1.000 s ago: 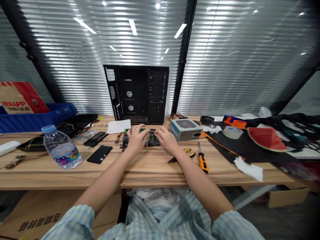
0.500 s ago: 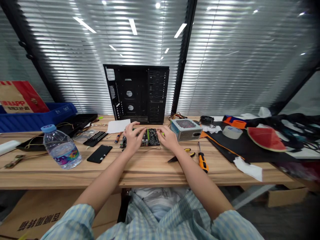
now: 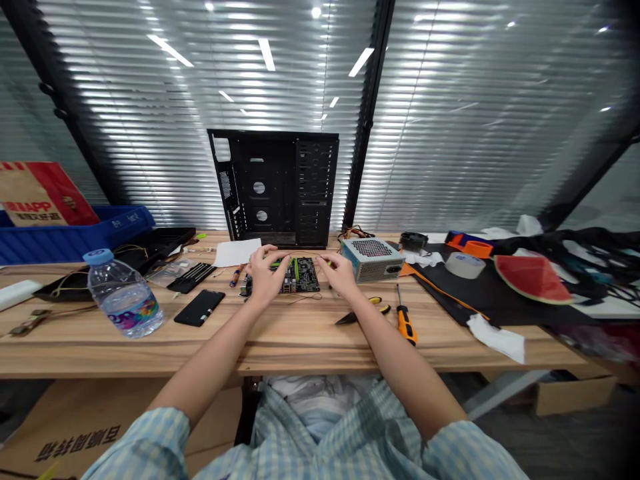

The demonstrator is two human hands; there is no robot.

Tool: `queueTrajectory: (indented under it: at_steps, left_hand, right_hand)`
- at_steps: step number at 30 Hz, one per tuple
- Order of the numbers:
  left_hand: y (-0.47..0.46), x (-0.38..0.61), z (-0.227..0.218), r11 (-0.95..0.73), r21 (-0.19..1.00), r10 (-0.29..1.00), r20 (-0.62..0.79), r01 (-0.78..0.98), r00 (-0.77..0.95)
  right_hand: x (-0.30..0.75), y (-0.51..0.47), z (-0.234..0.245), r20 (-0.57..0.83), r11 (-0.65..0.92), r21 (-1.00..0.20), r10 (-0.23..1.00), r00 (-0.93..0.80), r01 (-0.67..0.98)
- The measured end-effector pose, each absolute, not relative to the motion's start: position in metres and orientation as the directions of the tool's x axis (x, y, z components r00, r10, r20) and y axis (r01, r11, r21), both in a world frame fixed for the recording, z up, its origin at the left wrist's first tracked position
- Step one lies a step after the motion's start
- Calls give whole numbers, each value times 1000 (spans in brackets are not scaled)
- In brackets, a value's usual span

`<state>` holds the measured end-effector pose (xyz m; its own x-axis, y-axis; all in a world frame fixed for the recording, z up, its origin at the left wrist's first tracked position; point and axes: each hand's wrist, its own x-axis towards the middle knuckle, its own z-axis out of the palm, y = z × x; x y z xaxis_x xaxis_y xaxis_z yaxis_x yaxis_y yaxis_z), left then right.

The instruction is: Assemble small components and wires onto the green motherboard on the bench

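Observation:
A black motherboard (image 3: 306,277) with bright green slots lies flat on the wooden table. My left hand (image 3: 267,272) is over its left part, covering much of it; thumb and fingers are apart, with nothing visible between them. At the board's right edge, my right hand (image 3: 340,273) has its thumb and forefinger a little apart. A small green spot shows between those fingers, too small to name. Pliers (image 3: 361,312) with yellow-and-black handles lie beneath my right forearm. An orange-handled screwdriver (image 3: 406,323) rests to the right of them.
Behind the board stands an open black computer case (image 3: 275,187). A power supply (image 3: 373,259) sits right of my hand. On the left are a water bottle (image 3: 125,300), a black phone-like slab (image 3: 200,308) and a blue bin (image 3: 75,233). Tape (image 3: 465,265) lies at the right.
My right hand has shifted slightly right, its fingertips drawing back from the board's edge. My left hand has barely moved over the board.

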<state>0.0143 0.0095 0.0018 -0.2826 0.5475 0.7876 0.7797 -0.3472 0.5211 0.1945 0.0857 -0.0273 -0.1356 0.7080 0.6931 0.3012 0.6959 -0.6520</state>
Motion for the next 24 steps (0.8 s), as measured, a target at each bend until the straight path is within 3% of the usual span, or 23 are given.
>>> queueTrajectory:
  at_steps: [5, 10, 13, 17, 20, 24]
  left_hand:
    - [14, 14, -4, -350, 554, 670, 712, 755, -212]
    - [23, 11, -12, -412, 666, 799, 592, 621, -104]
    - [27, 11, -13, -425, 783, 862, 504, 454, -63]
    - [28, 15, -9, -303, 946, 950, 309, 116, -37]
    - [26, 16, -7, -193, 976, 980, 197, -102, 35]
    - [23, 15, -5, -67, 966, 983, 107, -248, 150]
  right_hand:
    - [192, 86, -22, 485, 479, -874, 870, -86, -82]
    - [194, 81, -15, 261, 189, -920, 949, -179, -342]
    - [195, 79, -12, 203, 85, -911, 944, -260, -402]
    - [197, 75, -8, 134, -39, -897, 926, -354, -440]
    - [199, 73, -5, 122, -94, -877, 904, -409, -471]
    - [201, 73, -4, 120, -126, -860, 891, -437, -494]
